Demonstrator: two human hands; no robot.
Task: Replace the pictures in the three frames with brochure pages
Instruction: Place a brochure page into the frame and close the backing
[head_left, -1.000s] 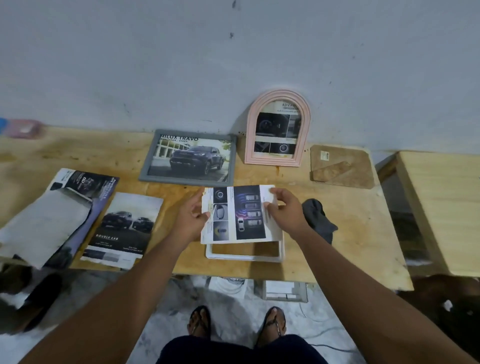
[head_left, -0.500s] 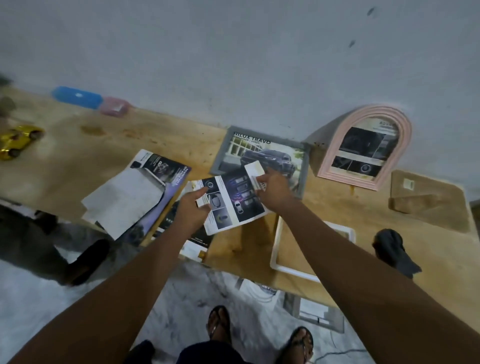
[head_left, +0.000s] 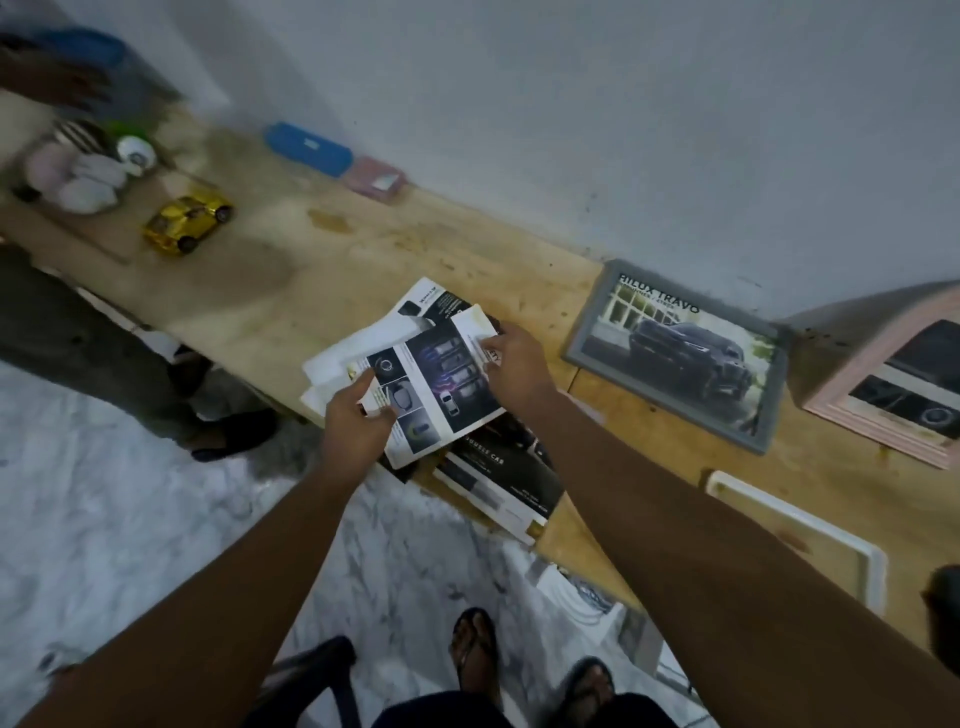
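Together, both hands are pinching one brochure page (head_left: 441, 384): the left hand (head_left: 353, 423) is closing its grip on the near-left corner, the right hand (head_left: 514, 358) on the far-right edge. Thin, floppy paper, it is likely creasing easily, so edges are the best hold. Its long axis is running diagonally, hovering over the loose brochures (head_left: 498, 478) left of the grey frame (head_left: 675, 358) on the counter (head_left: 363, 249).

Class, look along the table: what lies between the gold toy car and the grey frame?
In the head view, between the toy car and the grey frame comes bare stained table, then the brochure stack with both hands holding a page.
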